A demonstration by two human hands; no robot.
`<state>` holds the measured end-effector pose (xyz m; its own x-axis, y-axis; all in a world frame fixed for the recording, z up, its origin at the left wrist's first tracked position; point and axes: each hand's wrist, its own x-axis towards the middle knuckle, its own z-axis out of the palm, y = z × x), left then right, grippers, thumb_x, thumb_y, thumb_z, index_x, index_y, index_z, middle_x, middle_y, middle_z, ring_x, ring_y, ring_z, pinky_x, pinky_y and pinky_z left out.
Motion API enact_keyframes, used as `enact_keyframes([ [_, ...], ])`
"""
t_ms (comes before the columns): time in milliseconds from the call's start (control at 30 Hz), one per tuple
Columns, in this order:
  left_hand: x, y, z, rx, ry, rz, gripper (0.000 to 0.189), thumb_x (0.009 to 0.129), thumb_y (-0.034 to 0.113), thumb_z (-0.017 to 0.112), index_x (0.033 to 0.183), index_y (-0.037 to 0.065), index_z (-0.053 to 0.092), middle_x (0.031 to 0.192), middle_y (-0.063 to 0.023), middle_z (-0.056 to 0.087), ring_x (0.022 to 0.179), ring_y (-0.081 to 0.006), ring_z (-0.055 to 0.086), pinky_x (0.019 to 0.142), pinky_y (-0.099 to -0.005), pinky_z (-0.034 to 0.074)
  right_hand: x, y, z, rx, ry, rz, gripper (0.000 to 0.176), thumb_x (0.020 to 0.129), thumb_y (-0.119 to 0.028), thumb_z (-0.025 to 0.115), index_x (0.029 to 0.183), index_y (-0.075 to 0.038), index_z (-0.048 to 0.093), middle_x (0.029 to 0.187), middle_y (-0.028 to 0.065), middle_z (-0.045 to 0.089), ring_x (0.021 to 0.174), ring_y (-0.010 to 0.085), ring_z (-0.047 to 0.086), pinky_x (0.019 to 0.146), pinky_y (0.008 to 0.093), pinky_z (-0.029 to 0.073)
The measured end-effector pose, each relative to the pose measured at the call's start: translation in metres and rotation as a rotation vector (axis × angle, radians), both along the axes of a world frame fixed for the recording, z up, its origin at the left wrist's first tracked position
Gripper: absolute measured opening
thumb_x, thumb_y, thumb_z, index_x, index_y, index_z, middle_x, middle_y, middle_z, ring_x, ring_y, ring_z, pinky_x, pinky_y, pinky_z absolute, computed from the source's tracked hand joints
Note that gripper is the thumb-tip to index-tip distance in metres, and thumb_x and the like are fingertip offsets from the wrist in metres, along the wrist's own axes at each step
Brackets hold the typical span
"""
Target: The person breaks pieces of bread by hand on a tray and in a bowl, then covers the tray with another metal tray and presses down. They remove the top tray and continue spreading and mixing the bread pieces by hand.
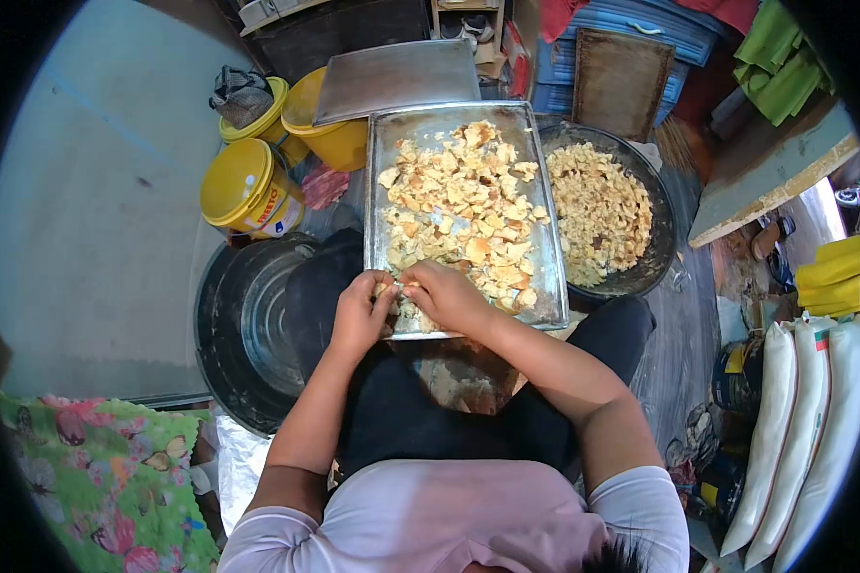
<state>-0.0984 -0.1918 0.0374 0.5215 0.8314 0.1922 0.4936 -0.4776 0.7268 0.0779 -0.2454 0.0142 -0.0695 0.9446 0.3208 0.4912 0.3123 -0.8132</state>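
Note:
My left hand (361,307) and my right hand (446,298) meet over the near edge of a metal baking tray (376,205). The fingers of both are closed, pinching a small piece of bread (385,286) between them. Torn, pale yellow bread chunks (468,205) with brown crust are spread over the tray, which lies across the near side of the floor by my knees. To its right stands a round black basin (667,215), holding a heap of smaller bread bits (597,215). My fingertips partly hide the piece that I hold.
At the left are a large black tub (222,334), a yellow lidded bucket (248,191) and more yellow buckets (339,143). Another metal tray (401,78) rests behind. White sacks (798,420) stand at the right, below a wooden board (784,191).

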Motion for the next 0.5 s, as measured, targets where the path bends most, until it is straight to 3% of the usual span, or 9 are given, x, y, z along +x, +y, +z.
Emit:
enact_keyframes([
  [33, 0.0, 0.0, 0.002, 0.0, 0.0, -0.003, 0.016, 0.084, 0.01, 0.066, 0.097, 0.001, 0.062, 0.083, -0.0134, 0.063, 0.077, -0.0284, 0.064, 0.069, -0.0345, 0.049, 0.002, 0.0, -0.001, -0.054, -0.041, -0.008, 0.019, 0.087, -0.014, 0.058, 0.104, -0.005, 0.057, 0.098, 0.0159, 0.06, 0.091, 0.0364, 0.059, 0.077, 0.0432, 0.047],
  [100, -0.002, 0.0, 0.008, -0.366, 0.088, 0.055, 0.019, 0.083, 0.011, 0.068, 0.098, 0.001, 0.063, 0.084, -0.0136, 0.062, 0.079, -0.028, 0.063, 0.07, -0.0343, 0.049, 0.011, 0.002, 0.0, -0.019, -0.061, -0.021, 0.017, 0.087, -0.012, 0.059, 0.102, -0.004, 0.058, 0.097, 0.0157, 0.062, 0.089, 0.0356, 0.06, 0.076, 0.0418, 0.048],
  [133, -0.006, 0.003, -0.002, -0.363, 0.087, 0.059, 0.019, 0.083, 0.011, 0.068, 0.098, 0.001, 0.063, 0.084, -0.0136, 0.062, 0.079, -0.028, 0.063, 0.07, -0.0343, 0.049, 0.016, 0.003, 0.001, 0.016, -0.081, -0.032, 0.016, 0.087, -0.011, 0.059, 0.101, -0.004, 0.06, 0.096, 0.0154, 0.063, 0.088, 0.0347, 0.061, 0.076, 0.0404, 0.049],
  [200, -0.014, 0.009, -0.022, 0.041, -0.016, -0.108, 0.024, 0.081, 0.011, 0.07, 0.101, 0.0, 0.064, 0.087, -0.013, 0.061, 0.08, -0.0246, 0.062, 0.069, -0.0325, 0.049, 0.026, 0.002, 0.008, -0.098, 0.015, -0.046, 0.014, 0.087, -0.01, 0.059, 0.099, -0.004, 0.061, 0.092, 0.0155, 0.064, 0.085, 0.0338, 0.062, 0.074, 0.0395, 0.049],
  [267, -0.014, 0.002, -0.025, -0.003, -0.03, -0.058, 0.026, 0.08, 0.01, 0.071, 0.103, 0.0, 0.064, 0.091, -0.0131, 0.061, 0.08, -0.0247, 0.061, 0.07, -0.0321, 0.049, 0.037, -0.004, 0.018, -0.308, 0.127, -0.077, 0.011, 0.086, -0.006, 0.058, 0.095, -0.003, 0.064, 0.086, 0.015, 0.067, 0.08, 0.029, 0.065, 0.073, 0.036, 0.05],
  [433, -0.008, -0.004, -0.023, -0.116, -0.023, 0.029, 0.029, 0.079, 0.011, 0.07, 0.106, 0.002, 0.065, 0.102, -0.0141, 0.059, 0.089, -0.0282, 0.059, 0.078, -0.0342, 0.048, 0.053, -0.023, 0.016, -0.251, 0.134, -0.072, 0.012, 0.083, -0.006, 0.062, 0.094, -0.003, 0.064, 0.088, 0.0124, 0.067, 0.081, 0.0231, 0.065, 0.075, 0.0326, 0.049],
  [500, -0.007, -0.003, -0.031, 0.278, 0.024, 0.03, 0.03, 0.08, 0.014, 0.07, 0.107, 0.003, 0.065, 0.109, -0.0149, 0.057, 0.1, -0.0312, 0.055, 0.087, -0.0395, 0.044, 0.057, -0.031, 0.015, -0.33, 0.089, -0.11, 0.011, 0.082, -0.007, 0.063, 0.093, -0.003, 0.064, 0.089, 0.0122, 0.067, 0.084, 0.0232, 0.064, 0.077, 0.0319, 0.049],
])
